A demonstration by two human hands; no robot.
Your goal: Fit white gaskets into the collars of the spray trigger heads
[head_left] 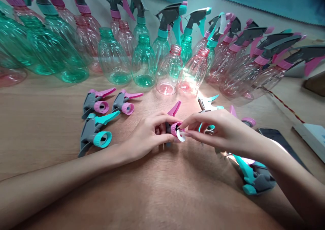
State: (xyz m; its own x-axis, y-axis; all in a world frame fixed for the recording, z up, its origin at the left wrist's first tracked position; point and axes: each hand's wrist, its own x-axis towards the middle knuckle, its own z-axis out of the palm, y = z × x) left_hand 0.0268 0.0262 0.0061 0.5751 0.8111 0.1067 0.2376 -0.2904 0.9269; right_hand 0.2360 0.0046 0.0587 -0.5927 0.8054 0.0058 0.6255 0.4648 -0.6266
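My left hand (pixel 152 132) is closed around a grey and pink trigger spray head (pixel 174 110), its pink collar turned toward my right hand. Between the fingertips of my right hand (pixel 215 127) is a small white disc (pixel 181 135), pinched at the mouth of the pink collar. Whether the disc is partly inside the collar I cannot tell. To the left lie two pink and grey spray heads (pixel 101 107) (pixel 127 108) and a turquoise one (pixel 103 139). Beyond my right hand, more spray heads (pixel 209 103) are partly hidden by it.
Several green bottles (pixel 144 62) and pink bottles (pixel 169 71) line the back, some without spray heads, others with spray heads (pixel 167 17) fitted. A turquoise and grey spray head (pixel 259 179) lies under my right forearm. A phone (pixel 276 142) and a white box (pixel 311 138) are at the right.
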